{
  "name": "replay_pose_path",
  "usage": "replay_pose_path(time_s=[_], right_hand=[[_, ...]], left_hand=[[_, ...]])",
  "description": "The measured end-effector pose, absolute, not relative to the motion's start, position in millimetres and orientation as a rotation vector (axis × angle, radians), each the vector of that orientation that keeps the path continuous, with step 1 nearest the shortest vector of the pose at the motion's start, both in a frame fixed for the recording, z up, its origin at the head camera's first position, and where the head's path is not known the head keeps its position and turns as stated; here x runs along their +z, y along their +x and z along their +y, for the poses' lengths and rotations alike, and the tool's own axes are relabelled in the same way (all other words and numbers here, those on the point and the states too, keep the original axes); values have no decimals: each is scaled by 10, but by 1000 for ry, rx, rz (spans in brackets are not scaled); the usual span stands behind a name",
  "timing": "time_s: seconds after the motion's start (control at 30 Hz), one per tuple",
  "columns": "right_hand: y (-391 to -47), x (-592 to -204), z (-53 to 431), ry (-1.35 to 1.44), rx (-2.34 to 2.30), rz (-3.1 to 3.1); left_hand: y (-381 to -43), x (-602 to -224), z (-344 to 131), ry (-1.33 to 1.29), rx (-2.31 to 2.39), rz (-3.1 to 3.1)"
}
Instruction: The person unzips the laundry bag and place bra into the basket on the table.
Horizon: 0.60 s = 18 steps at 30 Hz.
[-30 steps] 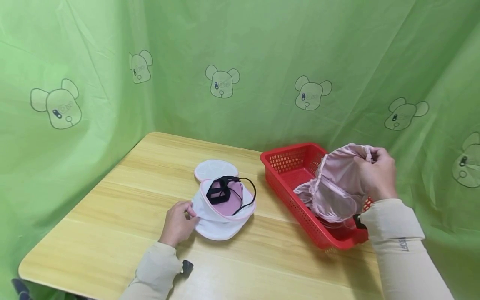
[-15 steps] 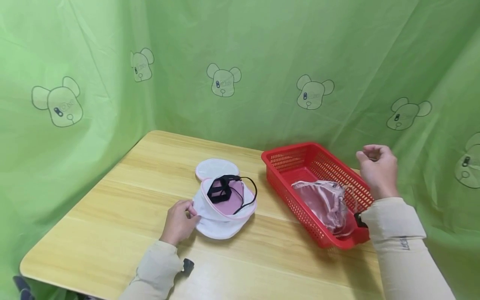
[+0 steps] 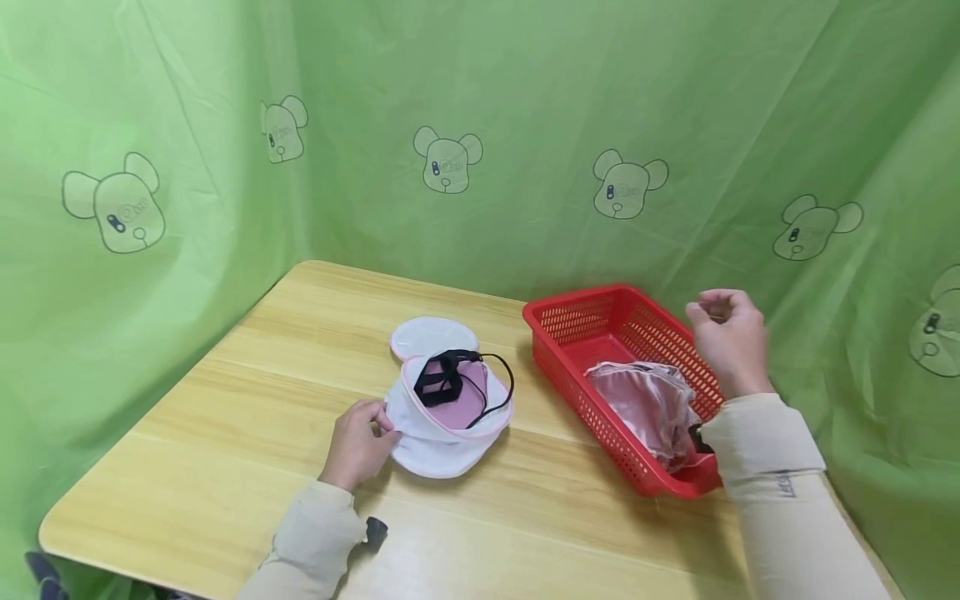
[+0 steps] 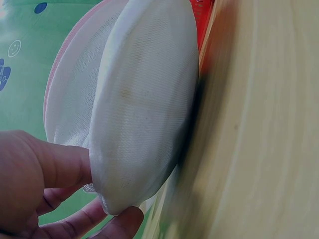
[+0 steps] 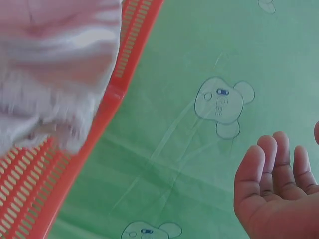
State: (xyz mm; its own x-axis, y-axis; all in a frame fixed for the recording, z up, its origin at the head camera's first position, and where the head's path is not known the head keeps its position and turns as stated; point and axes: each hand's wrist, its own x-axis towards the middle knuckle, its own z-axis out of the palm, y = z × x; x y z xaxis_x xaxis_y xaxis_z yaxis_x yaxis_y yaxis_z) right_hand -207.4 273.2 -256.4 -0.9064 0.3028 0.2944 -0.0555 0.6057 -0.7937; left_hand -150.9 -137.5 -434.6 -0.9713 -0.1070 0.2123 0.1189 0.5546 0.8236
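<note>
A white mesh laundry bag (image 3: 442, 450) with pink piping sits on the table, its round lid (image 3: 435, 337) folded back. Inside it lie something mauve (image 3: 461, 408) and black straps (image 3: 442, 379), one looping over the rim. My left hand (image 3: 358, 444) pinches the bag's near left edge; the left wrist view shows the thumb (image 4: 67, 164) on one side of the mesh and fingers on the other. A shiny pink satin garment (image 3: 645, 404) with a gathered edge lies in the red basket (image 3: 585, 398). Above the basket's right side, my right hand (image 3: 731, 342) holds nothing, fingers loosely curled.
The basket stands at the right of the wooden table (image 3: 225, 442), behind my right forearm. A green curtain (image 3: 517, 225) with bear prints hangs along the back and sides. A small dark object (image 3: 375, 533) shows by my left sleeve.
My right hand has let go of the pink satin garment, which dropped into the basket and settled. That hand then moved a little left. The left hand stays on the mesh bag.
</note>
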Motion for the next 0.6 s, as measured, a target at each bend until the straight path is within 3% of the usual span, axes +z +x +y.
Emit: replay_pose_path(time_s=[0.6], right_hand=[[-2179, -2657, 2094, -56, 1319, -2481]], left_hand=[[-1509, -4356, -1377, 6, -1380, -2571]])
